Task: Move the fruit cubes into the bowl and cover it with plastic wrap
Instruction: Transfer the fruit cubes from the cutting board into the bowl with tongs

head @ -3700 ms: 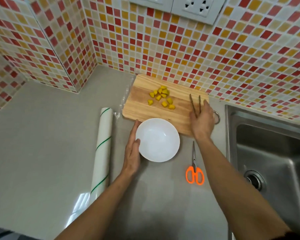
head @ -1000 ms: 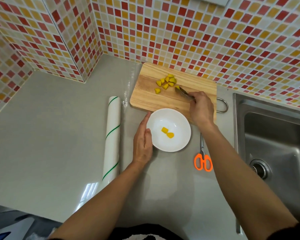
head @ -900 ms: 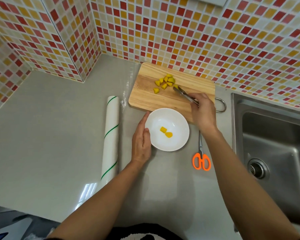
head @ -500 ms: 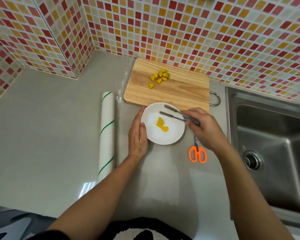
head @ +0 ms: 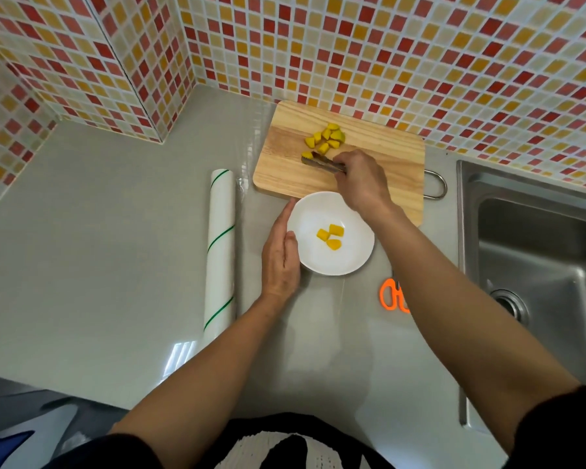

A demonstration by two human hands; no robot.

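Several yellow fruit cubes (head: 328, 136) lie in a cluster on the wooden cutting board (head: 389, 157). The white bowl (head: 352, 255) sits just in front of the board with three cubes (head: 331, 235) inside. My right hand (head: 362, 181) is shut on metal tongs (head: 323, 161), whose tips touch the nearest cube (head: 307, 155) on the board. My left hand (head: 279, 258) rests flat against the bowl's left rim. A roll of plastic wrap (head: 220, 247) lies on the counter to the left of the bowl.
Orange-handled scissors (head: 391, 295) lie right of the bowl, partly under my right forearm. A steel sink (head: 535, 265) fills the right side. Tiled walls stand behind the board and at the left corner. The board's metal handle (head: 437, 184) points toward the sink.
My right hand has moved the tongs from over the bowl back to the board. The bowl held two cubes a second ago and holds three now.
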